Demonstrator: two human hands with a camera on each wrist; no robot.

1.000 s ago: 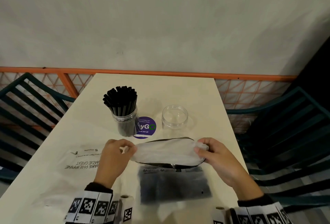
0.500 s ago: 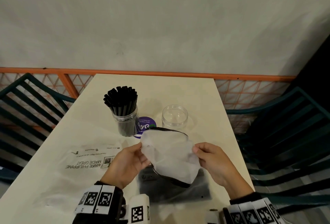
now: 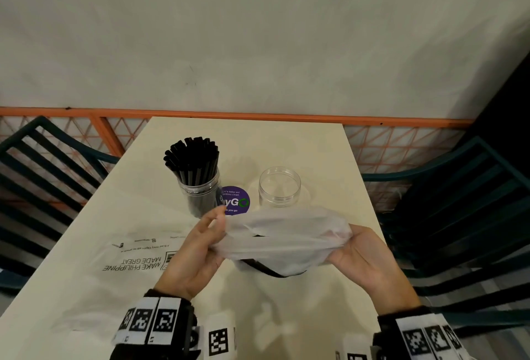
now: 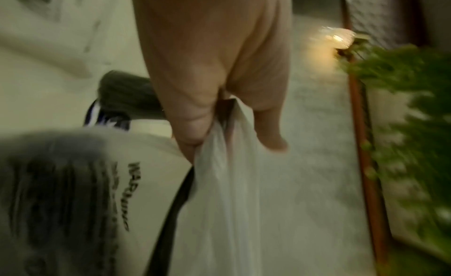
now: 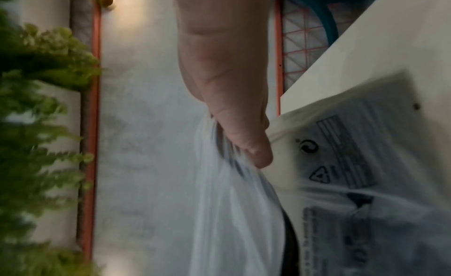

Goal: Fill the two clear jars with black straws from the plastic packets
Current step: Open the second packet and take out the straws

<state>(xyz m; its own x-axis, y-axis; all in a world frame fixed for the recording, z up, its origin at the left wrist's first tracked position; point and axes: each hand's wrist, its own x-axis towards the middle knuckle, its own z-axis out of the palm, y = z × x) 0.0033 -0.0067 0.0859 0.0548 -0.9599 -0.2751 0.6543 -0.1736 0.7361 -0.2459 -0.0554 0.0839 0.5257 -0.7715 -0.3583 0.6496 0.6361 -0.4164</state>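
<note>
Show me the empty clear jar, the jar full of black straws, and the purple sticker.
empty clear jar (image 3: 279, 191), head view, front wall
jar full of black straws (image 3: 199, 193), head view, clear wall
purple sticker (image 3: 236, 201), head view, centre

purple sticker (image 3: 235, 200), teal chairs (image 3: 470, 216), table (image 3: 258, 141)

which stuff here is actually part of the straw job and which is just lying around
Job: filled jar, black straws, empty jar, plastic packet gripped by left hand and right hand.
Lying about: printed packet, purple sticker, chairs.
</note>
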